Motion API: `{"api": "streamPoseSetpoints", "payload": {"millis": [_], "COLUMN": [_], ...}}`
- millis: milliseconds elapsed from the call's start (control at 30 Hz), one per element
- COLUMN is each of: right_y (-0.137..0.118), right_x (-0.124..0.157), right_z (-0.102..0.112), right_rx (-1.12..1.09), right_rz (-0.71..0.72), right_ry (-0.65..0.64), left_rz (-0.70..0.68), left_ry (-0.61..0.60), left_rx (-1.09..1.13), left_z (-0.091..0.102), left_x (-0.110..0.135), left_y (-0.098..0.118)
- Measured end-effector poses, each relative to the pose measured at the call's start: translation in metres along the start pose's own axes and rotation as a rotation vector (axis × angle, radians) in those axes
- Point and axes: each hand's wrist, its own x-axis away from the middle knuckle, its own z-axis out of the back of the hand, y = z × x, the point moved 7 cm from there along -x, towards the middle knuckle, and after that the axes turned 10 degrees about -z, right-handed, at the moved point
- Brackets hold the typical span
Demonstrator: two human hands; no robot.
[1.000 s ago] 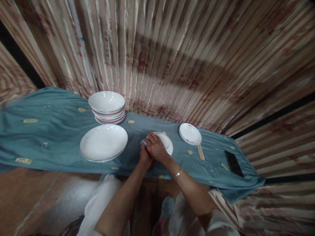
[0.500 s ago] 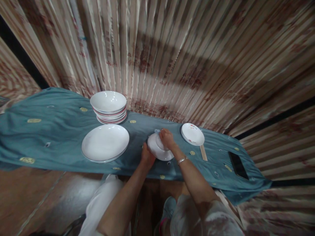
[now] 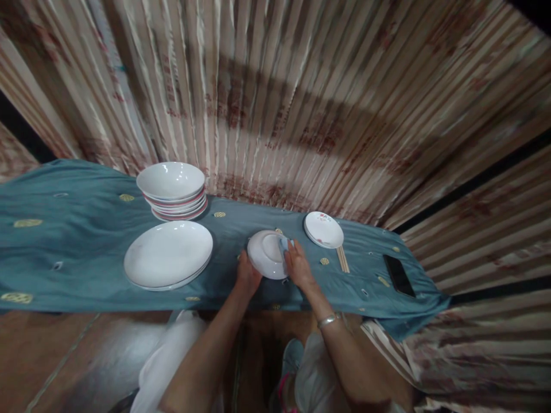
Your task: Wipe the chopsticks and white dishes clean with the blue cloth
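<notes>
A white plate (image 3: 262,261) is held with its underside and round foot ring facing up, over the front middle of the table. My left hand (image 3: 248,275) grips its left rim, fingers mostly hidden beneath. On the plate's right side, my right hand (image 3: 299,265) presses a small light-blue cloth (image 3: 284,245) against the surface; its fingers are closed round the cloth. A silver bracelet (image 3: 329,320) circles the right wrist.
Left of my hands lie large oval plates (image 3: 167,255), with a stack of white bowls (image 3: 172,189) behind. Small floral plates (image 3: 324,230), wooden chopsticks (image 3: 343,259) and a black phone (image 3: 399,275) lie to the right on the green tablecloth (image 3: 94,246). A pleated curtain (image 3: 267,103) hangs behind.
My right hand has slid with the cloth from the top of the plate's foot ring to its right side. The view has shifted slightly right. My left hand keeps its hold.
</notes>
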Motion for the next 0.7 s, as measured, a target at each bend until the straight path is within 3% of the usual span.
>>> {"api": "streamPoseSetpoints", "payload": {"millis": [167, 300, 467, 700], "right_y": [-0.022, -0.054, -0.086, -0.085], "right_x": [0.032, 0.039, 0.026, -0.010], "right_z": [0.005, 0.008, 0.006, -0.002], "right_rx": [-0.043, 0.002, 0.084, 0.178], "right_rz": [0.093, 0.192, 0.272, 0.147], "right_ry": [0.069, 0.056, -0.012, -0.035], "left_rz": [-0.044, -0.031, -0.025, -0.034], "left_ry": [0.095, 0.124, 0.143, 0.140], "left_rx": [-0.037, -0.062, -0.072, -0.068], "left_z": [0.001, 0.008, 0.017, 0.015], "left_x": [0.003, 0.000, -0.003, -0.002], "left_y": [0.001, -0.004, -0.009, -0.009]}}
